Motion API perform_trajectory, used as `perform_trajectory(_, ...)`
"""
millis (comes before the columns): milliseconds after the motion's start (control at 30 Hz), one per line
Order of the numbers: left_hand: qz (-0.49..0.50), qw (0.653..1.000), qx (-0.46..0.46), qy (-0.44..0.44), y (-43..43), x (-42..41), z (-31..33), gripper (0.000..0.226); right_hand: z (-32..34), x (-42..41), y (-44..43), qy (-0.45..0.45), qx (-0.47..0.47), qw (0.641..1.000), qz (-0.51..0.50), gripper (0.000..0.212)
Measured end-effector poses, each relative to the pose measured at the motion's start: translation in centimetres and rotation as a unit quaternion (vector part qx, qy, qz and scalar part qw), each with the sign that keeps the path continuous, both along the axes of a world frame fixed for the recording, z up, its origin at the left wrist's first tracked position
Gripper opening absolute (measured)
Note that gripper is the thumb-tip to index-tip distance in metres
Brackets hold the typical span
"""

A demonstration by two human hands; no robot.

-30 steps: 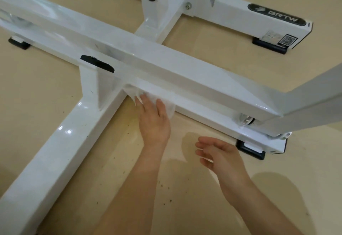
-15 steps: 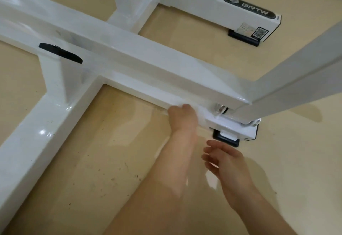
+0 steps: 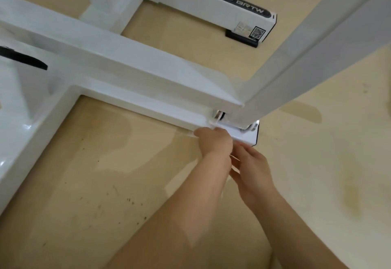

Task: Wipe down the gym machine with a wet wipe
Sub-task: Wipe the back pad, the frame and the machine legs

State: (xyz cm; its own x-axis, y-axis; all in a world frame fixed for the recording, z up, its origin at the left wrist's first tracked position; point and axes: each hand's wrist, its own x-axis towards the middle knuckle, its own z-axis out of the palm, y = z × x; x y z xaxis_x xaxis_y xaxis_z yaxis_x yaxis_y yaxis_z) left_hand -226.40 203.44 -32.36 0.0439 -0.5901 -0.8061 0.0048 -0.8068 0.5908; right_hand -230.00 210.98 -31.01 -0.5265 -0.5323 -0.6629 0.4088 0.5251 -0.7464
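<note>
The white gym machine [image 3: 127,61] stands on a tan floor [image 3: 95,173] speckled with dark crumbs. The left hand [image 3: 213,141] is at the right end of the machine's lower rail [image 3: 137,103], just short of that rail's black-edged end cap [image 3: 255,135]. Its grip is closed, the fingers curled down against the rail's near face. A small white fold at the fingertips looks like the wet wipe [image 3: 211,124], though it is hard to tell from the white paint, and the rest of it is hidden under the hand. The right hand [image 3: 252,169] sits just beside the left wrist with its grip apart, fingers loosely bent and holding nothing. An upper beam [image 3: 105,42] crosses above the rail and meets a slanted bar [image 3: 317,46]. The far rail carries a BRTW label [image 3: 243,4] and a QR sticker [image 3: 258,32].
</note>
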Motion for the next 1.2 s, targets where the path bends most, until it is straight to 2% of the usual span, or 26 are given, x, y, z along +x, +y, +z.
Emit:
perform_trajectory(100,-0.033,0.997,-0.01,0.069,0.7,0.3,-0.5,0.034,-0.9,0.3,-1.2,-0.005,0.011,1.0,0.003,0.015)
perform_trajectory(167,-0.044,0.995,-0.037,0.081,0.5,1.7,-0.1,0.02,-1.6,0.7,-1.8,-0.013,0.014,0.999,-0.036,0.014)
perform_trajectory(300,-0.054,0.989,-0.14,0.013,0.6,4.4,-0.9,0.011,-2.3,1.4,-2.9,-0.055,-0.001,0.993,-0.103,0.02)
perform_trajectory(367,-0.017,0.984,-0.176,-0.008,1.1,5.1,-1.7,0.032,-2.4,1.4,-3.2,-0.057,-0.012,0.986,-0.157,0.016)
perform_trajectory(433,0.05,0.983,-0.176,0.01,1.4,5.4,-2.2,0.027,-2.2,1.0,-3.1,-0.063,-0.024,0.972,-0.226,0.016)
perform_trajectory(467,0.051,0.979,-0.198,0.001,1.8,5.3,-2.2,0.024,-2.0,0.7,-2.9,-0.07,-0.03,0.964,-0.256,0.014)
perform_trajectory(567,-0.102,0.947,-0.299,-0.058,3.0,3.9,-1.6,0.026,-1.5,-0.8,-1.7,-0.072,-0.045,0.944,-0.318,0.012)
perform_trajectory(633,-0.231,0.899,-0.362,-0.083,3.7,2.3,-1.6,0.027,-1.2,-1.7,-1.1,-0.073,-0.048,0.939,-0.334,0.012)
perform_trajectory(667,-0.268,0.881,-0.38,-0.086,3.7,1.5,-1.6,0.028,-1.2,-1.9,-1.1,-0.074,-0.048,0.939,-0.332,0.009)
perform_trajectory(733,-0.285,0.872,-0.386,-0.094,3.4,1.2,-1.7,0.029,-1.5,-1.3,-1.5,-0.071,-0.049,0.947,-0.309,0.012)
perform_trajectory(833,-0.225,0.88,-0.397,-0.129,1.8,3.4,-2.0,0.032,-2.6,1.0,-3.7,-0.067,-0.051,0.965,-0.249,0.021)
perform_trajectory(933,-0.173,0.874,-0.412,-0.193,-0.4,6.9,-2.6,0.042,-3.3,3.4,-5.2,-0.034,-0.042,0.98,-0.194,0.016)
perform_trajectory(1000,-0.188,0.847,-0.437,-0.237,-0.8,7.8,-3.2,0.044,-3.7,3.6,-4.7,0.04,-0.033,0.989,-0.139,0.02)
perform_trajectory(1067,-0.259,0.813,-0.465,-0.236,0.5,7.2,-3.4,0.042,-3.9,2.8,-3.1,0.141,-0.015,0.986,-0.089,0.028)
perform_trajectory(1133,-0.321,0.801,-0.466,-0.197,2.6,5.7,-3.7,0.036,-3.8,1.6,-1.7,0.247,0.007,0.967,-0.059,0.031)
perform_trajectory(1200,-0.365,0.774,-0.484,-0.185,4.1,4.8,-4.2,0.034,-3.6,1.0,-0.9,0.34,0.005,0.939,0.049,0.039)
